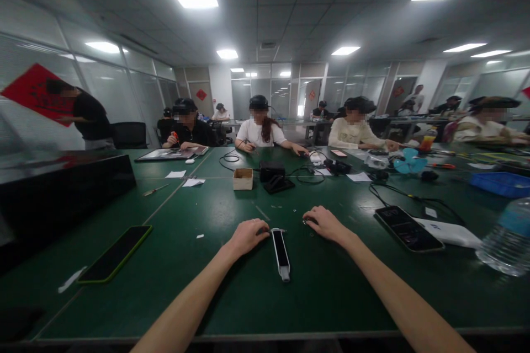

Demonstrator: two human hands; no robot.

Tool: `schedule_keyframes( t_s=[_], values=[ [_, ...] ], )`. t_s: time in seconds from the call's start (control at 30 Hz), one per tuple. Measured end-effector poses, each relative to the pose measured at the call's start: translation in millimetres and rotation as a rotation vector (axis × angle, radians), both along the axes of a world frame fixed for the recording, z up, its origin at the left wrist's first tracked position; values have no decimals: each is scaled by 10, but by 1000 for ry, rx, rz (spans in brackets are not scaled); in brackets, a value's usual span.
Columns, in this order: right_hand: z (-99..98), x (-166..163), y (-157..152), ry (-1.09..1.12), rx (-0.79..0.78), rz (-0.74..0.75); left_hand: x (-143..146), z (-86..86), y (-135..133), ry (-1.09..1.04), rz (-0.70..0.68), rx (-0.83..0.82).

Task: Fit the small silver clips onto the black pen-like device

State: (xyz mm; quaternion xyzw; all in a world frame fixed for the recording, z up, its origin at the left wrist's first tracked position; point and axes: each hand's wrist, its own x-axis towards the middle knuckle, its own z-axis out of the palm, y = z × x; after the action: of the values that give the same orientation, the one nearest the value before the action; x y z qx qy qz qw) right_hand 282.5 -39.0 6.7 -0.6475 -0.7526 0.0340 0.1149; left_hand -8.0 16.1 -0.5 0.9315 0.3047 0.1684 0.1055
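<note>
On the green table in front of me lies a slim white-edged device with a long dark strip (281,251); a thin crosspiece shows at its far end. My left hand (247,237) rests beside that far end, fingers curled, thumb side against the crosspiece. To the right of the device, my right hand (326,223) is closed with its fingertips low at the tabletop. A tiny shiny piece (305,222) shows at those fingertips, too small to name. Several tiny bits are scattered on the table beyond both hands.
A green-edged phone (116,253) lies to the left, a black phone (408,228) and a water bottle (507,237) to the right. Farther off are a small box (243,179), a screwdriver (156,190), cables and a blue tray (501,183). Several people sit across the table.
</note>
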Motion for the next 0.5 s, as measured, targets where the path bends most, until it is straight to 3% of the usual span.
schedule_keyframes(
  t_s=[0.23,0.5],
  values=[
    [31,-56,9,-17,-37,-32,-3,7,-10,-15,-2,13],
    [-74,-3,92,-24,-82,-86,6,26,-33,-26,25,39]
  ],
)
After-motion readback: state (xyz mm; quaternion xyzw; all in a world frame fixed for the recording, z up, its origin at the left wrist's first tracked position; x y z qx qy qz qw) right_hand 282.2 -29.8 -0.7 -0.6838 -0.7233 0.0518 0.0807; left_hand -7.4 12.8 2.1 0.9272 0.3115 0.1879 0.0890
